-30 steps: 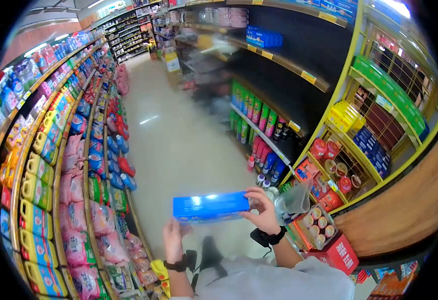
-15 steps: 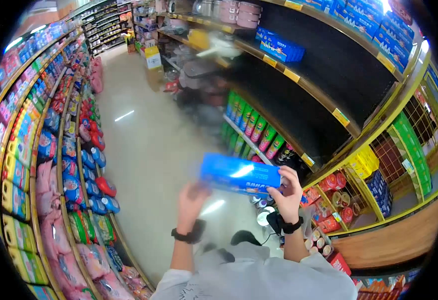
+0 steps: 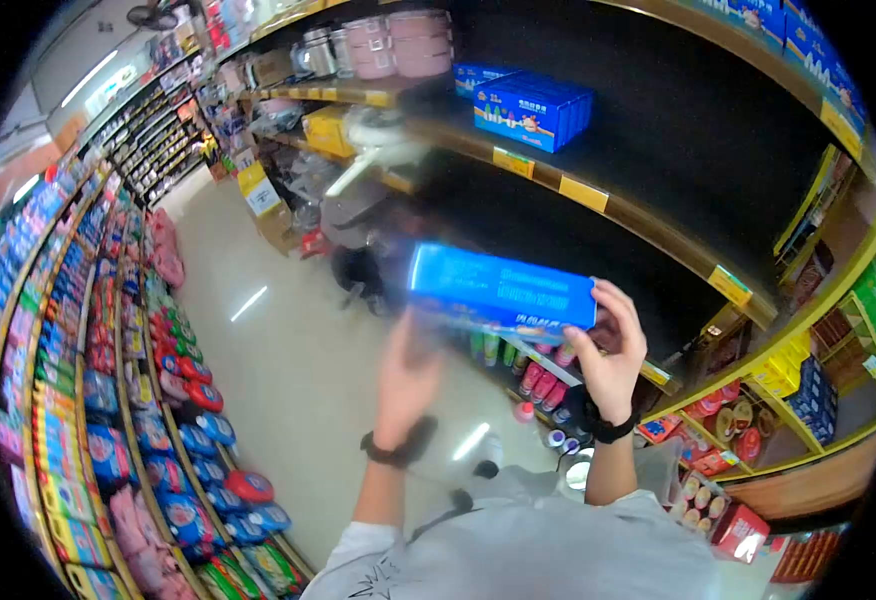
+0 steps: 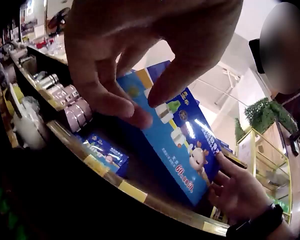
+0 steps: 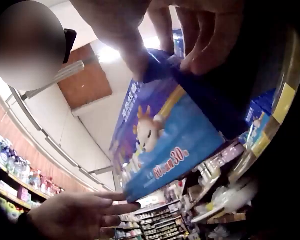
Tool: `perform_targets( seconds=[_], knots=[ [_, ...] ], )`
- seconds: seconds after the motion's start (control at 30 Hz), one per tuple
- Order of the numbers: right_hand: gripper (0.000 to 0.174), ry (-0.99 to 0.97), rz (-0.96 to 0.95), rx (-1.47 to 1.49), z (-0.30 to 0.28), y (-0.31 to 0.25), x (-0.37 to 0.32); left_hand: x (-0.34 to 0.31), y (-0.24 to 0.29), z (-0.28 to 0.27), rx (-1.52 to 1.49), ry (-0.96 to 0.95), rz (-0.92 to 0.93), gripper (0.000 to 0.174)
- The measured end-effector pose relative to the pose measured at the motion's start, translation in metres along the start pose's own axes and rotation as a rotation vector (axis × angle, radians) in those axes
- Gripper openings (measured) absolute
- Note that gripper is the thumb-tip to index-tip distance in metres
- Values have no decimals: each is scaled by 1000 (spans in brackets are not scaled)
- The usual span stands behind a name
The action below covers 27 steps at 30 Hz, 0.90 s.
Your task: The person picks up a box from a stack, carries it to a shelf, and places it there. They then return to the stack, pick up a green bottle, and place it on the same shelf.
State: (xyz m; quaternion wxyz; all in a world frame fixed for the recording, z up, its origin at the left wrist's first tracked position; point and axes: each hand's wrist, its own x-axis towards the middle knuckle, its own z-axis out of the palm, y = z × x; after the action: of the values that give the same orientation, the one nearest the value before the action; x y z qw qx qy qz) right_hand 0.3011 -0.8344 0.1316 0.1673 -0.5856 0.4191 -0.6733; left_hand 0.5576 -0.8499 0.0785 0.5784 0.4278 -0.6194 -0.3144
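Note:
A long blue carton (image 3: 503,288) with a printed cartoon deer and bottles is held up before the chest, over the aisle and close to the shelves. My right hand (image 3: 613,352) pinches its right end between thumb and fingers. Near the carton's left end is my left hand (image 3: 406,385), blurred in the head view. In the right wrist view the left hand (image 5: 75,212) has its fingers extended, with fingertips at the carton's lower corner. The left wrist view shows the left thumb and loosely bent fingers overlapping the carton (image 4: 165,135).
Similar blue cartons (image 3: 533,108) stand on a dark shelf ahead, beside pink containers (image 3: 398,45). Colourful spray cans (image 3: 538,380) line a lower shelf. Packed detergent shelves (image 3: 108,430) run along the left of the aisle floor (image 3: 288,400). A yellow-framed rack (image 3: 798,370) stands right.
The carton and both hands have risen and shifted right in the head view. The view has turned so the shelves with blue cartons look nearer. The right hand keeps its grip.

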Motion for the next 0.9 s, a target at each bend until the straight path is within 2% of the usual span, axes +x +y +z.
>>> perform_targets(
  seconds=[0.1,0.13,0.23,0.3,0.4,0.43,0.53,0.63,0.7,0.73,0.9],
  knots=[
    [50,70,-25,-6,14,24,50,79,-3,5,8,-89,24,71],
    [50,88,-40,-24,21,32,67,105,-14,6,122,-116,87,70],
    [49,154,-47,-69,42,49,106,172,-45,11,74,-176,52,71],
    [49,183,-11,-108,55,54,134,215,-50,16,65,-234,60,72],
    [48,274,-101,-230,78,73,173,273,-52,24,-13,-273,102,72],
    [48,286,-95,-252,85,78,183,291,-56,28,46,-247,122,71],
    [48,348,-116,-315,106,92,215,345,-57,35,10,-374,-6,71],
    [48,403,-127,-384,126,109,244,396,-69,42,61,-457,49,72],
    [49,444,-109,-403,138,120,255,423,-100,55,142,-354,388,67],
    [49,443,-97,-476,142,124,257,432,-110,59,219,-336,466,66],
    [50,467,-55,-596,153,140,260,444,-109,61,249,-474,188,55]
  ],
)
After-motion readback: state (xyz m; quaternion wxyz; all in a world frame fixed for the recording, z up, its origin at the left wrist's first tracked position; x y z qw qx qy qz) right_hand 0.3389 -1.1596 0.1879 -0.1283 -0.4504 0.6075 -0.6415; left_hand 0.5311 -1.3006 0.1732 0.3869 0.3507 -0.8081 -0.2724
